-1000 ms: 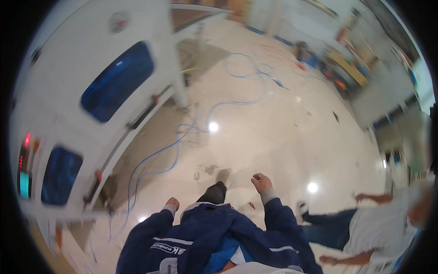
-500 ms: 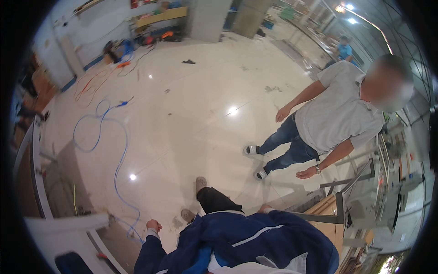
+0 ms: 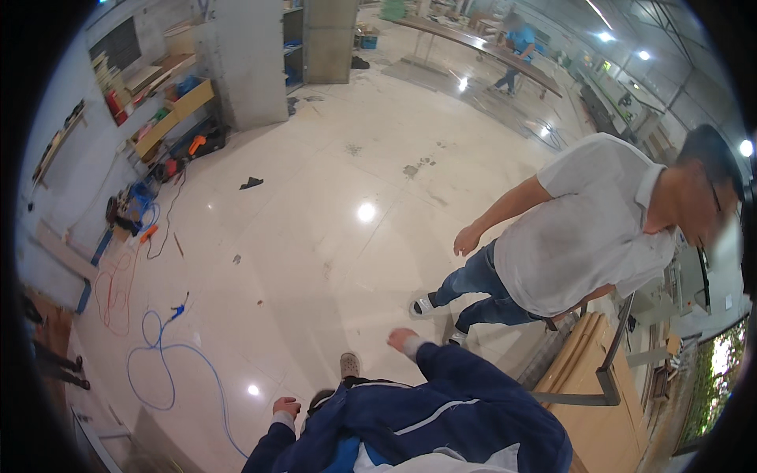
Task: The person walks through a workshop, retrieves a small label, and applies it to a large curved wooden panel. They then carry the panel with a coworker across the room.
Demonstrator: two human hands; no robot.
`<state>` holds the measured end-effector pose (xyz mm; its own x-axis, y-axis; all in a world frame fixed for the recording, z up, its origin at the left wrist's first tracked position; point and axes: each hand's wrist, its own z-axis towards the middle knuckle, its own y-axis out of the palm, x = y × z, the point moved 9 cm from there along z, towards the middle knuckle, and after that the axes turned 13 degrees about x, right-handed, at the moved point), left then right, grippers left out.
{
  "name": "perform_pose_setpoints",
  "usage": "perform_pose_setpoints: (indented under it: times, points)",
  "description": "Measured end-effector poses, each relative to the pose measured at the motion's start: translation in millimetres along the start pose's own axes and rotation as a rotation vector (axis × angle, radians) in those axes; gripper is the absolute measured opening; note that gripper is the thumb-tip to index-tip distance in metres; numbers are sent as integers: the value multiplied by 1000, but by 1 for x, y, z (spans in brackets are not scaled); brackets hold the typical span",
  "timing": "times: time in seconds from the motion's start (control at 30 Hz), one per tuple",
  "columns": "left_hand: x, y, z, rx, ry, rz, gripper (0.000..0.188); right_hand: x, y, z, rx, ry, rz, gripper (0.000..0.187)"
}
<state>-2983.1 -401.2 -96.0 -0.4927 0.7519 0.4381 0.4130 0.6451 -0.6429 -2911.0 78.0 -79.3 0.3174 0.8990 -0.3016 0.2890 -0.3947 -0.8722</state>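
My left hand (image 3: 286, 407) hangs low over the tiled floor, its fingers loosely curled and nothing visible in them. Farther to the right, my right hand (image 3: 402, 339) is held out in front of my body, slightly blurred, with fingers curled and no object showing. Neither hand touches anything. A blue hose (image 3: 206, 364) lies looped on the floor, left of my left hand. Closest to my right hand stands a person in a light shirt (image 3: 579, 225) and jeans, their near arm hanging down.
Stacked brown boards (image 3: 603, 394) with a dark metal frame (image 3: 607, 386) stand at the right. Tools and an orange hose (image 3: 118, 296) lie along the left wall. A grey cabinet (image 3: 244, 63) is at the back. Another person in blue (image 3: 520, 41) is by a long table (image 3: 481, 49).
My view has turned and moved forward. My right hand has swung out in front of me. The boards and the far table show more fully; the other person's far hand is now hidden.
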Motion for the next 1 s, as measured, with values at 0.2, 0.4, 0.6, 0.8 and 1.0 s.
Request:
perform_pose_setpoints:
  times: [0.2,0.4,0.6,0.8,1.0]
  points:
    - [141,-23,88,-14,-103,78,44,2,-214,129,345,204,507,40]
    - [279,-19,204,-45,11,287,63,165,-284,273,415,382,445,39]
    - [429,69,337,-563,811,1551,42,332,-208,251,293,872,192,41]
    - [734,145,430,-370,215,330,21,318,-138,219,-430,547,92,46]
    - [1042,245,456,-222,424,471,33,461,-177,316,-415,809,377,50]
